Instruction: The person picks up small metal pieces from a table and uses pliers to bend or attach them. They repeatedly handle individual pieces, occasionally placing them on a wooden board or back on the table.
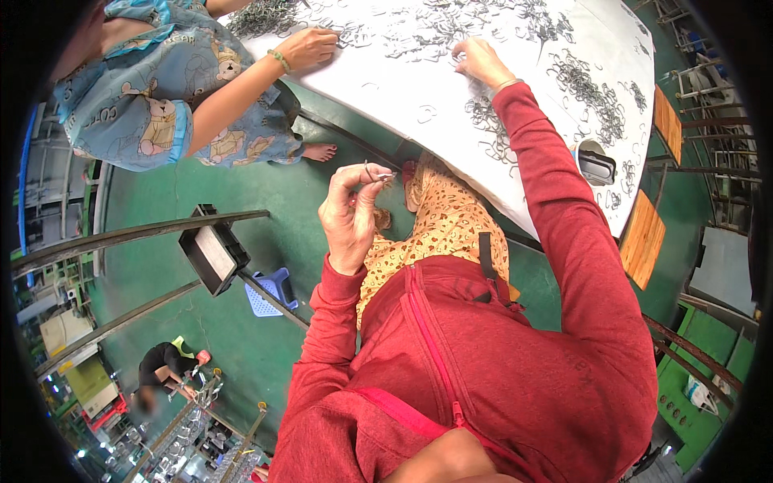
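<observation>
My left hand [349,221] is raised in front of me, clear of the table edge. Its thumb and forefinger pinch small dark metal hooks [385,176], whose exact number is hard to make out. Over the white tabletop [394,105], my right hand [485,64] is stretched out with fingers curled together at the edge of a scattered heap of similar curved metal hooks [427,30]. Whatever sits between those right fingertips is too small to tell. Another loose group of hooks [487,117] lies beneath my right wrist.
A co-worker's hand [310,48] works at the table from the left. A round container [596,163] stands on the table beyond my right forearm. Wooden stools [643,239] line the right side. A black crate [213,249] and blue stool [271,293] are behind on the left.
</observation>
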A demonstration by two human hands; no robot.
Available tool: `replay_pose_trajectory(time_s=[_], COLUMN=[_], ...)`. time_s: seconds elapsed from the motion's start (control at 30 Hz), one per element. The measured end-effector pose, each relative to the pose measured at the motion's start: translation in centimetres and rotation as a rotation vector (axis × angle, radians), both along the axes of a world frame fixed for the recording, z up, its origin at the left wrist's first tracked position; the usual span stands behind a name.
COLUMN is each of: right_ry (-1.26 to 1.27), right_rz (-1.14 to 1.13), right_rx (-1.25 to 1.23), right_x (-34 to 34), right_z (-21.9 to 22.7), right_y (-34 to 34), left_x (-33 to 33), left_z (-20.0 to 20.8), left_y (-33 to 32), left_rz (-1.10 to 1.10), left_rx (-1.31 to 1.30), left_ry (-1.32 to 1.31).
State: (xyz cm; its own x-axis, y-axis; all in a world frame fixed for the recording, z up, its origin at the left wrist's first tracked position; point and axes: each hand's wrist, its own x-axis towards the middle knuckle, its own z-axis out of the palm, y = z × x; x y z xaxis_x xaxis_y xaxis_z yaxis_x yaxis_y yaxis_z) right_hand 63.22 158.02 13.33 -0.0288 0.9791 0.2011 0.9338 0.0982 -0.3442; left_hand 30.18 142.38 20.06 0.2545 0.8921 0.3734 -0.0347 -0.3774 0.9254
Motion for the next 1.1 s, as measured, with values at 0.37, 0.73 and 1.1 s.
replay_pose_trajectory(time_s=[0.37,0.73,1.1], right_ry=[1.199,1.555,1.556], right_rz=[0.184,-0.004,0.022], right_rx=[-0.351,-0.18,-0.145], right_x=[-11.6,-16.0,-16.6], right_z=[6.8,7.3,3.2], right_y=[-13.3,-18.4,-20.8], left_x=[0.7,0.9,-0.5], left_z=[-2.5,-1.2,-0.1], left_y=[-0.7,-0.6,1.9], left_rz=[-0.006,-0.021,0.108], left_rx=[-0.1,0.138,-0.098], left_ry=[0.118,0.463,0.385])
